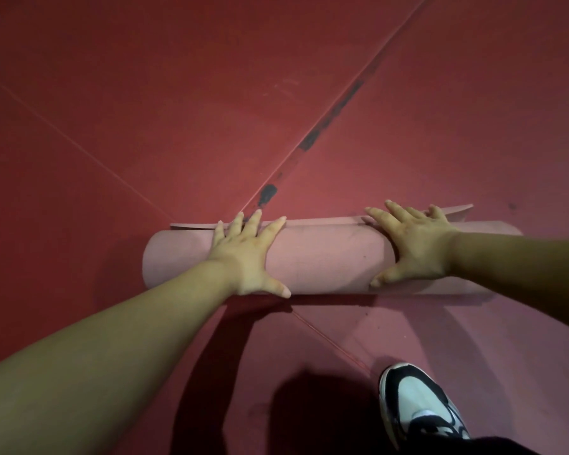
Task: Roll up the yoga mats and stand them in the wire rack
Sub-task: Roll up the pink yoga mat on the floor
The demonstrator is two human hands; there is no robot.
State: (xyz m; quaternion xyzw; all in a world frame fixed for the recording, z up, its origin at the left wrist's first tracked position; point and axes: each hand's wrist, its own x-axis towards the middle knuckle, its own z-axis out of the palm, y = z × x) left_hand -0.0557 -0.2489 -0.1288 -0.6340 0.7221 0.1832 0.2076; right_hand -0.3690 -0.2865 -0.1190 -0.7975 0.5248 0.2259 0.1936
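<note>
the rolling step looks almost done: the pink yoga mat (326,257) lies on the red floor (112,126) as a thick roll running left to right in front of the person, with only a short loose end (191,224) lying flat along its far side. the left hand (247,254) presses on top of the roll towards its left end, fingers straight and spread wide, thumb down on the near side. the right hand (414,247) presses the same way near the right end, flat and spread, gripping nothing. the right end of the roll seems slightly uneven, with the loose edge poking out past it. the next move probably calls for one last even push away from the body so the flap wraps under, then a firm hold round the roll so it doesn't spring open when lifted. the wire rack is not in view, so carrying is yet to come. a black and white shoe (418,408) stands near the bottom right. a dark scuffed seam (326,126) crosses the floor beyond the mat. no brand, label or writing can be read anywhere.
</note>
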